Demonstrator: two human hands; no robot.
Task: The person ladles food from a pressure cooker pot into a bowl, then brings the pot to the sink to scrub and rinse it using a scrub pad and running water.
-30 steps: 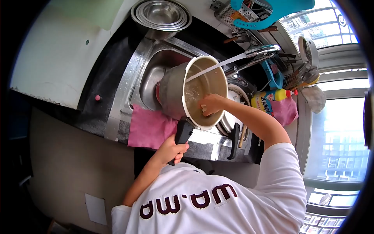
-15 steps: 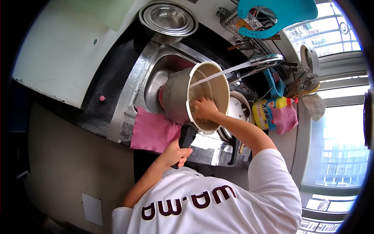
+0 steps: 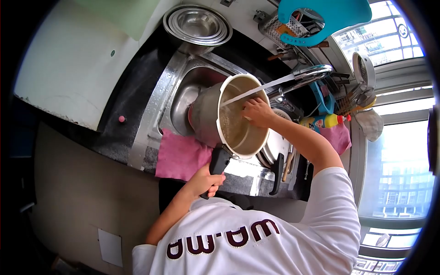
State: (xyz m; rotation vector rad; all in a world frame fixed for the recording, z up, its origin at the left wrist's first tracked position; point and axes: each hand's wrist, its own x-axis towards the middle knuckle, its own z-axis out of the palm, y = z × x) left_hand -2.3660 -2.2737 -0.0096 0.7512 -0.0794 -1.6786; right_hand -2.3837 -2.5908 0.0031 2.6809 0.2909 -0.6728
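A large metal pot [image 3: 206,114] is tilted over the sink [image 3: 179,107], its mouth facing right. Fingers of my left hand [image 3: 206,181] wrap round its black handle [image 3: 220,160]. Inside the mouth, near the upper right rim, is my right hand [image 3: 257,112], its fingers bent against the inner wall; whatever they may hold is hidden. Water [image 3: 256,89] streams from the faucet [image 3: 314,71] into the pot, where some cloudy water lies. A pink cloth [image 3: 183,156] hangs over the counter edge below the pot.
Nested steel bowls [image 3: 197,27] stand beyond the sink. Right of the pot are a lid with a black handle [image 3: 277,174] and a yellow bottle [image 3: 323,121]. A blue silicone bib [image 3: 339,18] hangs at the upper right. A small pink object [image 3: 121,118] lies on the dark counter.
My right hand has moved up and to the right inside the pot, from the lower middle to near the rim. My left hand keeps its hold on the handle.
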